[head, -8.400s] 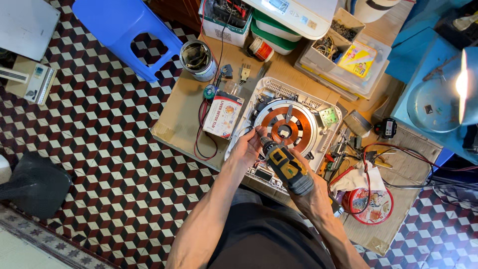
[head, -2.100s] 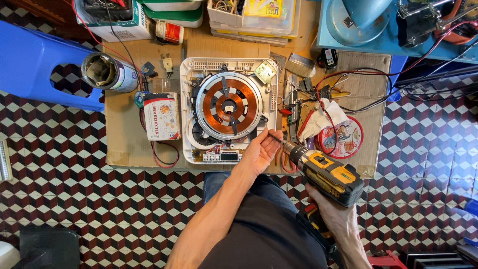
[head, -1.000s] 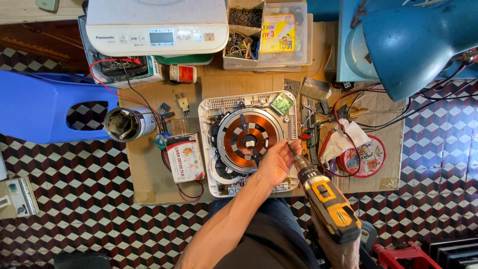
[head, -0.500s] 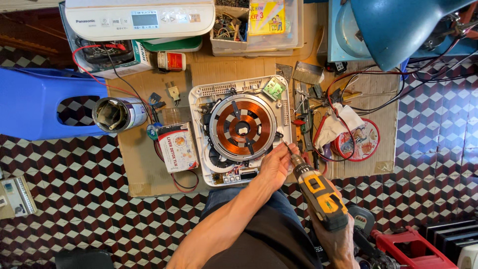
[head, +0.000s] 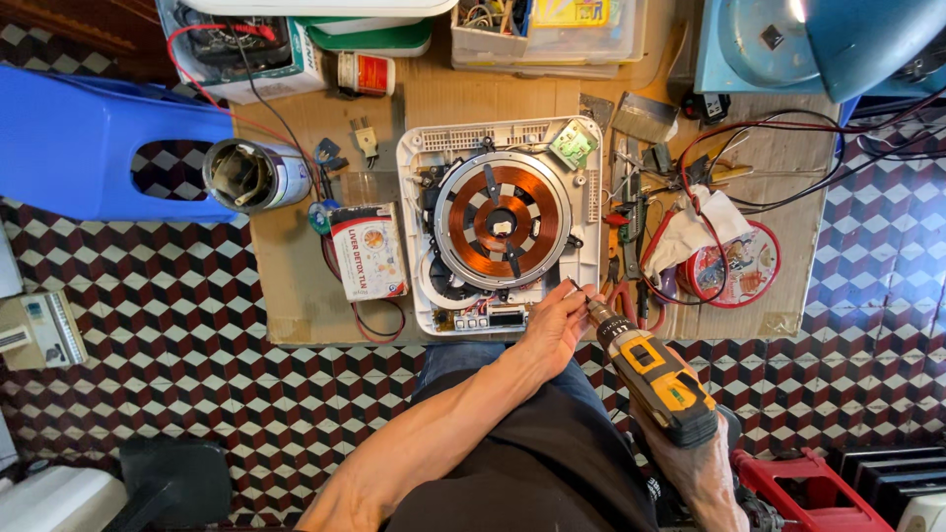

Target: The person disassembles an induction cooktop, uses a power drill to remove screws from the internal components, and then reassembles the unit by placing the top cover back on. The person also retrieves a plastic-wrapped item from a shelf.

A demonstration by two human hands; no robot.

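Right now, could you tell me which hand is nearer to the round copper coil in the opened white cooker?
Left. The left hand rests at the cooker's lower right corner, just below the coil; the right hand grips the yellow drill farther back.

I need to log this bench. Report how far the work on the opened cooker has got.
Done: the top cover is off the white cooker base, baring the copper coil and the boards. In hand: the right hand has its grip on the yellow drill, tip at the base's near right corner, where the left hand steadies the bit. Left: the base lies open; other screws are too small to judge.
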